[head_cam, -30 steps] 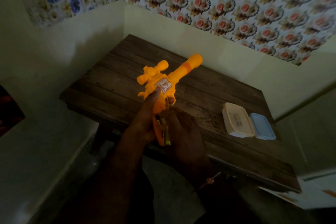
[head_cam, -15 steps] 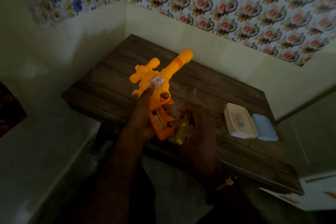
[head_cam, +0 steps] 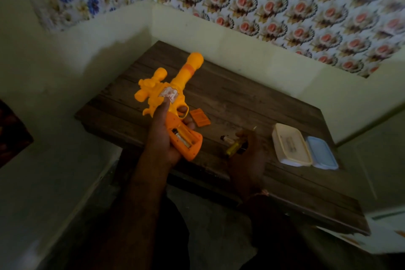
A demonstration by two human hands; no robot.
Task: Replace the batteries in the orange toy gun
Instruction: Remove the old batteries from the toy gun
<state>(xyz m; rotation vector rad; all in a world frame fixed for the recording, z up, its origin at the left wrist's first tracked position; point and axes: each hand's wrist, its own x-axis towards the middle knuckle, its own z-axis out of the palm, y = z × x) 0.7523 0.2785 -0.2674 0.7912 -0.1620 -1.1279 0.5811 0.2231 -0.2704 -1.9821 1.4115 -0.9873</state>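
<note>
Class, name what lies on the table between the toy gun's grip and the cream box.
Head view: a small battery, then the right hand holding a yellow-handled screwdriver.

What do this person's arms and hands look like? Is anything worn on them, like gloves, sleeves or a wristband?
Both forearms are bare: no sleeves or gloves show. The left hand is bare, with no ring or band visible. The right hand has a thin thread-like band, pinkish at its knot, round the wrist. The dim light hides finer detail.

Left hand (head_cam: 163, 138) grips the toy gun (head_cam: 173, 98) handle, index finger extended along its body. Right hand (head_cam: 247, 155), fingers curled, holds a yellow-handled screwdriver (head_cam: 235, 148).
</note>
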